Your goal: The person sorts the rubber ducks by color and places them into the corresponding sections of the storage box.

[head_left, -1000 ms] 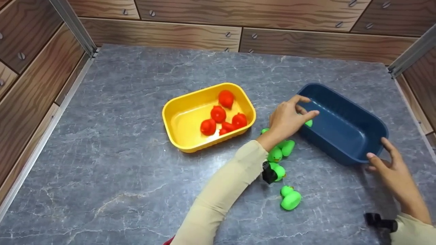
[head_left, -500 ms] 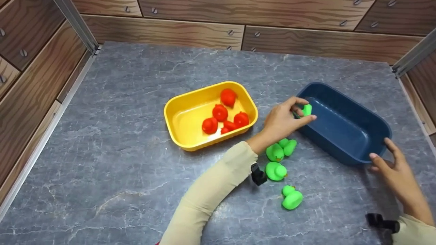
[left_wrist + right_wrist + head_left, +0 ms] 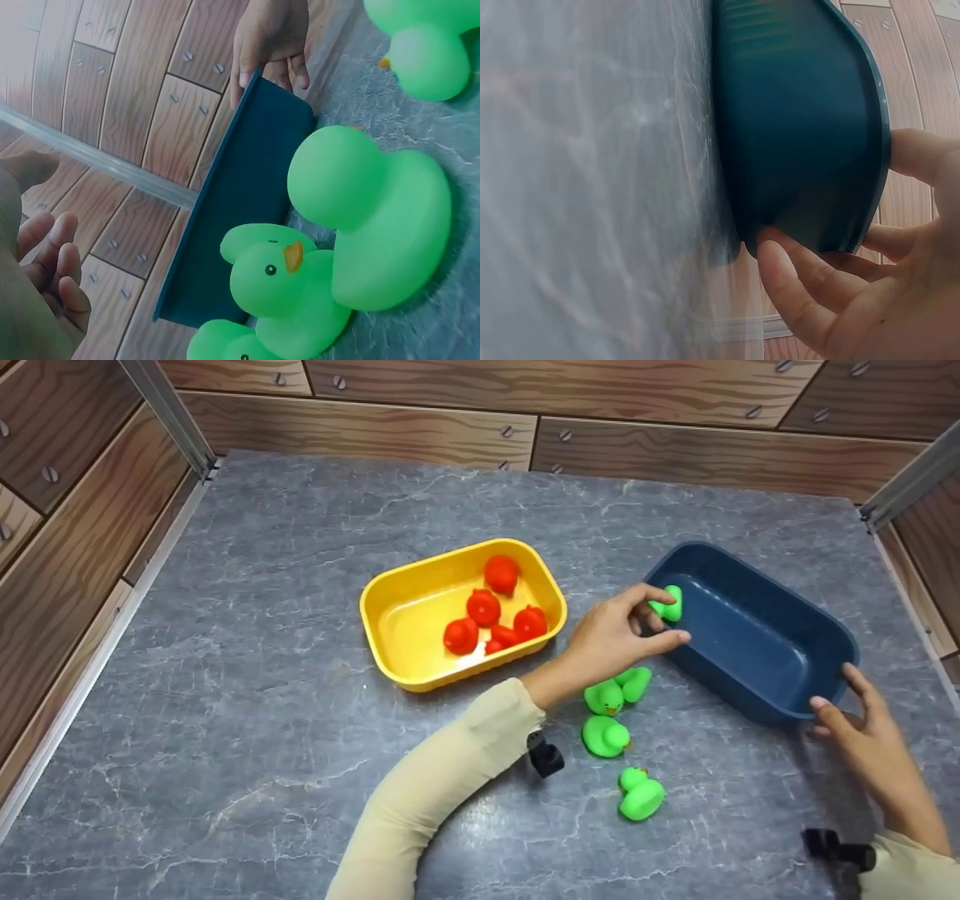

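My left hand [image 3: 611, 637] is over the near-left wall of a dark blue plastic bin [image 3: 757, 690], its thumb and fingers apart with nothing between them. Just beyond the fingertips a green rubber duck [image 3: 673, 604] lies inside the bin, partly hidden by the fingers. At the bin's right end, my right hand [image 3: 874, 750] holds the corner, thumb and fingers around the rim. The right wrist view shows those fingers [image 3: 810, 281] against the bin's outer wall. Several more green ducks lie on the table left of the bin, the nearest being a tilted duck [image 3: 641, 796].
A yellow bin [image 3: 397, 675] with several red rubber toys [image 3: 484, 607] stands left of my left hand. The grey marbled table [image 3: 225, 697] is bounded by wood-patterned walls [image 3: 360, 435] at the back and sides.
The green duck has left my left hand's fingers and lies in the blue bin. The left hand has drawn back slightly left, fingers spread. My right hand stays at the bin's corner.
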`<state>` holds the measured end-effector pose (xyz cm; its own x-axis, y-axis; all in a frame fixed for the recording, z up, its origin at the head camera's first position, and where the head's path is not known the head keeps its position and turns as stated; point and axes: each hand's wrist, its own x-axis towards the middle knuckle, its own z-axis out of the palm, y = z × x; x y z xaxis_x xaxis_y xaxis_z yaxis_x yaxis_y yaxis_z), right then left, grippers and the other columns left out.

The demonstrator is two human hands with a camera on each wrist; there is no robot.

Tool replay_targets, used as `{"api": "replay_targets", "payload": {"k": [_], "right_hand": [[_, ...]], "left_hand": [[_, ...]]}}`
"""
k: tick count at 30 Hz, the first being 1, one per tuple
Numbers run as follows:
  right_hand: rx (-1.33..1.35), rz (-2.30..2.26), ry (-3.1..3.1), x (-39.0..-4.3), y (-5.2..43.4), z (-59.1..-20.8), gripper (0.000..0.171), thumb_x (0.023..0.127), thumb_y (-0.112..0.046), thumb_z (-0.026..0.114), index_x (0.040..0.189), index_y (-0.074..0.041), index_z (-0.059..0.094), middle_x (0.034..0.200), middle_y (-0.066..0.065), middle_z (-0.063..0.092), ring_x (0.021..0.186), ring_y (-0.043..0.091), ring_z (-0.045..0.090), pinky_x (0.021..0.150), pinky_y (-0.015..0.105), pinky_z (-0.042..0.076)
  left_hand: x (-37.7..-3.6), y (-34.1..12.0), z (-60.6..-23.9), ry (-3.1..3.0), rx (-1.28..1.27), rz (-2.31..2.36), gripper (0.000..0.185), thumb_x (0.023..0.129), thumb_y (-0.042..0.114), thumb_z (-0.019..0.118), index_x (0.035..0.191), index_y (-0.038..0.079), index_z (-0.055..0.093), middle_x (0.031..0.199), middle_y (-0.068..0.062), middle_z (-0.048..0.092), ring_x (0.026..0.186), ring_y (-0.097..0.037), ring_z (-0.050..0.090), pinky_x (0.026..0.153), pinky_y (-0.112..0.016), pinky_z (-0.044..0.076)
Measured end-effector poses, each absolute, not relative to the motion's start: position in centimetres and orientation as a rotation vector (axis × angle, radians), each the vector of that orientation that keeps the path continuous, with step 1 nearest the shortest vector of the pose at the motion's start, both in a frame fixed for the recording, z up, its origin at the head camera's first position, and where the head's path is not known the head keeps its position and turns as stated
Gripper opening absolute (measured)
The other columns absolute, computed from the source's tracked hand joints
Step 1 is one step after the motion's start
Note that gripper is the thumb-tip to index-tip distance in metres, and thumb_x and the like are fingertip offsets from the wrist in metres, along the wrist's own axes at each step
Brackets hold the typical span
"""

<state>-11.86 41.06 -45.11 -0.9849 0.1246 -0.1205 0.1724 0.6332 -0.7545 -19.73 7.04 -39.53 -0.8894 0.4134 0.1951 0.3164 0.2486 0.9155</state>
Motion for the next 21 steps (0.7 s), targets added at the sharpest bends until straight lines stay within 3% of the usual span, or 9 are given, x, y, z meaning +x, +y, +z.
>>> {"api": "replay_targets", "payload": {"k": [5,12,16,21], "right_hand": [[0.232,-1.304,2.791,-11.7,40.7,-44.6,0.076,0.101,-0.028,0.048,0.156,-0.013,-0.002,0.161,0.018,-0.005,0.075,-0.017,0.053,0.068,0.002,0.040],[0.263,-1.232,2.825,-12.6,42.9,-47.2,0.075,0.099,-0.039,0.048,0.155,-0.032,-0.002,0.163,0.010,0.000,0.078,-0.018,0.053,0.068,0.002,0.039],[0.254,-1.256,2.803,-12.8,43.1,-47.3,0.076,0.099,-0.039,0.048,0.155,-0.030,-0.002,0.163,0.009,-0.006,0.078,-0.018,0.053,0.068,0.003,0.039],[0.260,-1.282,2.796,-12.4,42.2,-46.3,0.075,0.100,-0.036,0.048,0.156,-0.026,0.000,0.163,0.010,-0.002,0.077,-0.017,0.054,0.069,0.002,0.041]], "left_hand": [[-19.1,5.9,-39.5,2.387,0.731,1.702,0.041,0.085,0.036,0.074,0.120,0.020,0.060,0.090,0.007,0.065,0.075,-0.002,0.054,0.069,-0.012,0.044],[-18.0,4.1,-39.9,2.368,0.776,1.638,0.044,0.083,0.035,0.075,0.122,0.019,0.059,0.091,0.001,0.066,0.074,-0.004,0.054,0.067,-0.013,0.045],[-17.5,3.2,-40.2,2.350,0.781,1.580,0.046,0.083,0.034,0.075,0.123,0.019,0.058,0.089,0.005,0.064,0.074,-0.004,0.054,0.067,-0.013,0.045],[-16.7,2.4,-40.8,2.325,0.815,1.491,0.051,0.083,0.036,0.075,0.127,0.019,0.056,0.091,0.007,0.064,0.075,-0.005,0.053,0.066,-0.013,0.043]]}}
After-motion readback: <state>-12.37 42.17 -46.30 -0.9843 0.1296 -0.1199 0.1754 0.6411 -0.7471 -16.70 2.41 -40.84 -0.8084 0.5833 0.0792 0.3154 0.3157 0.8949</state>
